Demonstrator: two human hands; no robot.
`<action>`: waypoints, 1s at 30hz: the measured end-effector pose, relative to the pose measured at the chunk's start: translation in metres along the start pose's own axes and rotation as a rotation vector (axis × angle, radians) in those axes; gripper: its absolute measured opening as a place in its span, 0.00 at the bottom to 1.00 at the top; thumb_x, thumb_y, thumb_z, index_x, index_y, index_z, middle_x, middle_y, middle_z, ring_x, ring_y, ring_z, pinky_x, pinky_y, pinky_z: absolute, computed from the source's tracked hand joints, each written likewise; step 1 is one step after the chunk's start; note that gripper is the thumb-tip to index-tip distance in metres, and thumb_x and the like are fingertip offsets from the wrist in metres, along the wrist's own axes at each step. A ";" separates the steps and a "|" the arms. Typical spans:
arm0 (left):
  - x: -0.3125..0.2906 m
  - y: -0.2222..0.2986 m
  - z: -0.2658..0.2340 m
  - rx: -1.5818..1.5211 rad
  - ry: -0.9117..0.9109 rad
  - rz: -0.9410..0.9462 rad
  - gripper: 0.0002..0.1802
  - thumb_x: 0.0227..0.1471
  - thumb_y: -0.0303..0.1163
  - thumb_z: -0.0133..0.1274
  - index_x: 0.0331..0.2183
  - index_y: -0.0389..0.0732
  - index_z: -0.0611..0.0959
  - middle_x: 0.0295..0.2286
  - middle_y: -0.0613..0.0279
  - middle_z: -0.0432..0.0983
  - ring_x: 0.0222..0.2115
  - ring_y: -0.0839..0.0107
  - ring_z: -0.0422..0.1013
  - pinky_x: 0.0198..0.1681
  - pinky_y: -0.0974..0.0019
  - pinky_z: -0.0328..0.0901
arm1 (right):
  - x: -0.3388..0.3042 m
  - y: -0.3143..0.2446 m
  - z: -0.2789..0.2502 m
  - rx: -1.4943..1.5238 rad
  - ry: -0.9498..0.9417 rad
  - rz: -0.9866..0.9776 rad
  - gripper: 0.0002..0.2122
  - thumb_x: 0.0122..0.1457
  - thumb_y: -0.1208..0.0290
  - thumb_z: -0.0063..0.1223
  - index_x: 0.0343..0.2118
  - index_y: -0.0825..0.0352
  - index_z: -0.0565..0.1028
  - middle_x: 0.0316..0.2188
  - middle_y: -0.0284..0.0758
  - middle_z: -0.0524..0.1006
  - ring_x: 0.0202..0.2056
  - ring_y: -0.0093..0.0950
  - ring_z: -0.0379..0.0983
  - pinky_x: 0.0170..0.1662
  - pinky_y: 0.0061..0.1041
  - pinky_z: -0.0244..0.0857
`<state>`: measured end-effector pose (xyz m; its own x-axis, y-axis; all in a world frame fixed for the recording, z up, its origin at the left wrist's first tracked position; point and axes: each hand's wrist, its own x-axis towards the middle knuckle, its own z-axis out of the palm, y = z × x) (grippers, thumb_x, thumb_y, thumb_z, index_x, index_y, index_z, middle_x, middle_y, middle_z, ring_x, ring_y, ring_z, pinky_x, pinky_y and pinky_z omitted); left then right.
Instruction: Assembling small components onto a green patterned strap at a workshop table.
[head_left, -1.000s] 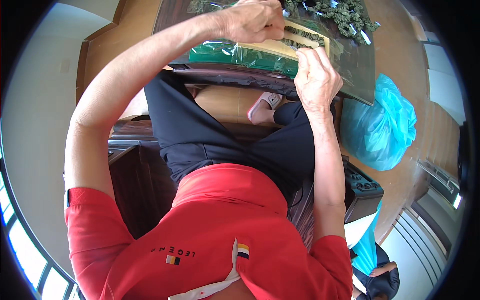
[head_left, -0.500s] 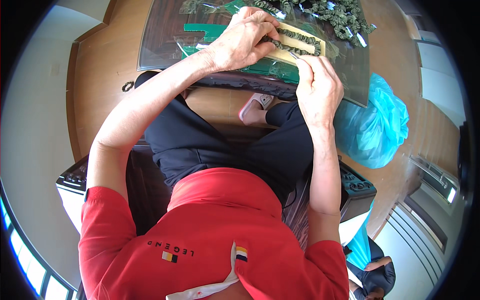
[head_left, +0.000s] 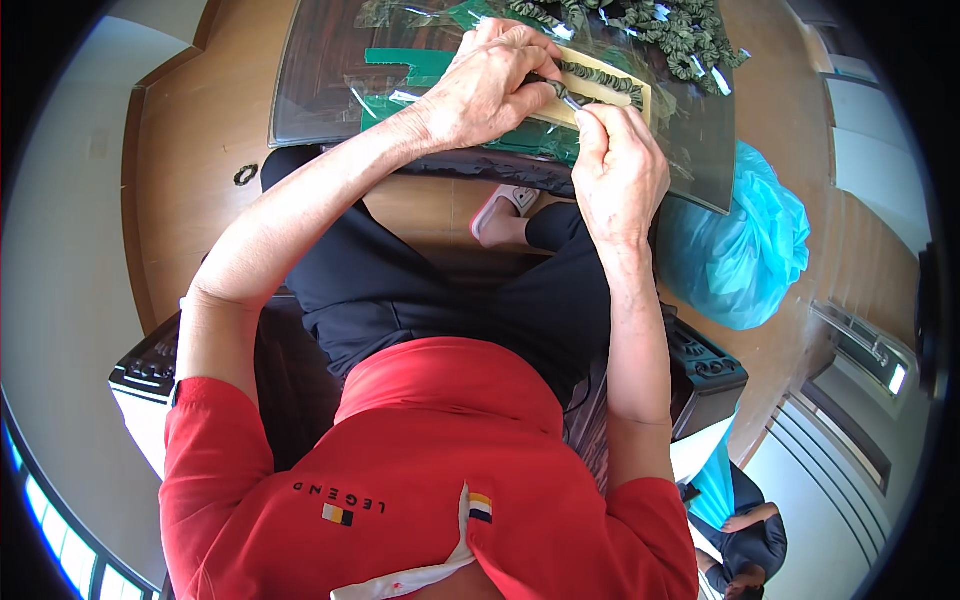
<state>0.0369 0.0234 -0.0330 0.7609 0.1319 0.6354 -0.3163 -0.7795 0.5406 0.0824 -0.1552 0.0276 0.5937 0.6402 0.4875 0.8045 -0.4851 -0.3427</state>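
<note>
A cream rectangular board (head_left: 648,103) lies near the front edge of the table, with a dark green gathered fabric band (head_left: 605,77), like a scrunchie, looped along it. My left hand (head_left: 492,82) bears on the board's left end, thumb and fingers pinched on the band. In my right hand (head_left: 622,165), thumb and fingers grip a thin metal tool (head_left: 572,103). Its tip meets the band close to my left fingertips. Whether the tool is tweezers or a single rod cannot be made out. My left fingers hide part of the band.
A pile of green scrunchies (head_left: 680,40) with white tags lies at the table's far right. Green sheet (head_left: 420,62) and clear tape cover parts of the glass-topped table (head_left: 320,95). A blue plastic bag (head_left: 740,250) stands right. Another person (head_left: 750,530) sits lower right.
My right hand has moved left, bringing the metal tool's tip closer to my left fingers and onto the band. My left hand stays nearly where it was.
</note>
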 end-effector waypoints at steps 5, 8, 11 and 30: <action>-0.001 -0.001 0.002 -0.024 0.007 -0.018 0.11 0.52 0.31 0.54 0.36 0.37 0.85 0.48 0.58 0.74 0.51 0.57 0.62 0.56 0.57 0.57 | 0.001 0.001 0.001 0.015 -0.020 0.000 0.03 0.57 0.76 0.55 0.33 0.65 0.79 0.29 0.32 0.79 0.25 0.35 0.73 0.31 0.30 0.66; -0.001 -0.002 0.003 -0.009 0.025 0.015 0.11 0.52 0.31 0.53 0.35 0.37 0.85 0.48 0.58 0.75 0.50 0.57 0.62 0.56 0.57 0.57 | 0.002 0.000 0.001 0.035 -0.016 0.014 0.03 0.57 0.76 0.55 0.33 0.65 0.79 0.29 0.33 0.79 0.25 0.35 0.73 0.31 0.30 0.67; -0.001 -0.001 0.002 -0.010 0.030 0.022 0.11 0.53 0.31 0.53 0.35 0.37 0.85 0.48 0.58 0.75 0.50 0.58 0.62 0.56 0.57 0.57 | 0.001 0.002 0.002 0.040 -0.014 0.021 0.04 0.56 0.77 0.56 0.34 0.65 0.79 0.29 0.33 0.79 0.25 0.35 0.73 0.31 0.30 0.67; 0.001 -0.002 0.001 -0.038 -0.014 -0.013 0.10 0.53 0.32 0.53 0.34 0.39 0.85 0.48 0.59 0.75 0.50 0.58 0.63 0.56 0.57 0.57 | 0.001 0.013 0.001 0.019 0.056 -0.100 0.02 0.57 0.72 0.56 0.32 0.62 0.78 0.28 0.29 0.77 0.21 0.32 0.73 0.26 0.29 0.67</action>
<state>0.0385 0.0241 -0.0341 0.7727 0.1335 0.6205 -0.3269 -0.7542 0.5694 0.0939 -0.1603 0.0232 0.5087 0.6503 0.5641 0.8603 -0.4084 -0.3051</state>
